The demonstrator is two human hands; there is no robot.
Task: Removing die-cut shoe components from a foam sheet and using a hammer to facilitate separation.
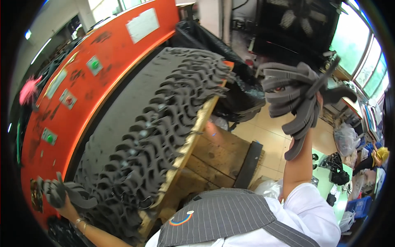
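My left hand (69, 209), low at the left, is closed around a small bunch of curved dark grey foam strips (55, 191) beside the machine. Raised at the upper right, my right hand (319, 103) grips a larger bundle of similar foam strips (288, 88), which hides most of its fingers. Between my arms lies a slanted grey foam sheet (123, 99). Rows of cut, curved foam pieces (144, 136) cover its near side, many tilted up or loose.
An orange machine panel (111, 49) with green and red buttons borders the foam on the left. A wooden board edge (191, 144) runs along its right. Black plastic sheeting (214, 45) hangs behind. A large fan (300, 20), a pale green table (329, 175) and a blue crate (358, 206) stand at right.
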